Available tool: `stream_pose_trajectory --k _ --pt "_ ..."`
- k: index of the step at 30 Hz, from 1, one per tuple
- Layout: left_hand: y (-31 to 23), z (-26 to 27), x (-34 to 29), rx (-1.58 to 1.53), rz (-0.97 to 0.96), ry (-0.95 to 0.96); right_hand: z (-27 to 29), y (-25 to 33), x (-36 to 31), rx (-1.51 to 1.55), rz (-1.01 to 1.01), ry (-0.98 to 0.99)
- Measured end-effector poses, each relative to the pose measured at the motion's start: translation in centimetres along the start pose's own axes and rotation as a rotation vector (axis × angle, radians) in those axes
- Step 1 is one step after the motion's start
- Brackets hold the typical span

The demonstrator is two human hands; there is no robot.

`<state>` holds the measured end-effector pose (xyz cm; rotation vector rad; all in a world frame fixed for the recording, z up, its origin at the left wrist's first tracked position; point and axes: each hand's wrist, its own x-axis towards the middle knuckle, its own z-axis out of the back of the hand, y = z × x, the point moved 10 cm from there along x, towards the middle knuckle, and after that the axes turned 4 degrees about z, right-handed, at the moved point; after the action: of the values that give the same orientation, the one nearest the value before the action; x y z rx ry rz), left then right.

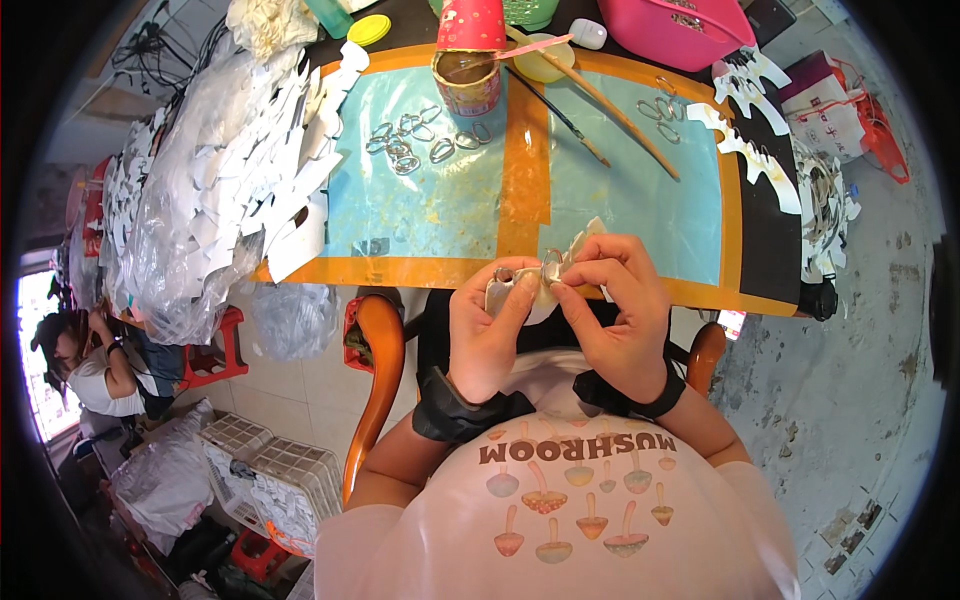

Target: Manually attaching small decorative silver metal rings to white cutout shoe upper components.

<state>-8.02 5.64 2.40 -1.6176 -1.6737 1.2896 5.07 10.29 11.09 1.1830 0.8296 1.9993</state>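
Observation:
Close to the table's near edge, both my hands grip a white cut-out piece (540, 308) with a jagged outline. My left hand (489, 330) pinches its left part, and my right hand (620, 305) has thumb and fingers closed at its right side. A metal ring (550, 264) stands at the piece between my fingertips. Another ring (503, 274) shows by my left fingers. My fingers hide much of the piece. Beyond my hands, several loose metal rings (404, 150) lie on the blue mat (430, 215) edged with orange tape.
A tin (468, 92) of brown stuff stands at the back, beside a thin brush (560, 118) and wooden stick (620, 118). White pieces (290, 180) pile up left; similar pieces with rings (765, 165) lie right. A pink basket (680, 35) sits far right. Another person (100, 375) is at left.

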Motion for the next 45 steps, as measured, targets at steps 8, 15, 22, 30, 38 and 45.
stream_pose_trajectory --k 8,15,22,30,38,45 --pt "0.3 0.5 0.0 0.093 -0.002 -0.120 -1.1 0.7 -1.5 -0.134 0.232 0.003" --pt "0.8 0.4 0.3 -0.007 -0.002 -0.126 -1.7 1.2 -1.7 -0.261 0.442 0.102" --pt "1.4 0.1 0.3 -0.078 0.045 -0.127 -1.9 1.5 -2.3 -0.255 0.595 0.166" --pt "2.7 0.4 0.7 -0.248 0.082 -0.033 -2.1 1.5 -1.8 -0.218 0.624 0.245" --pt "0.8 -1.4 0.6 -0.271 0.011 0.163 -1.7 0.9 -2.0 -0.280 0.594 0.213" --pt "2.0 -0.3 2.4 0.112 0.101 0.151 -1.4 -0.5 -2.2 -0.080 0.374 0.213"
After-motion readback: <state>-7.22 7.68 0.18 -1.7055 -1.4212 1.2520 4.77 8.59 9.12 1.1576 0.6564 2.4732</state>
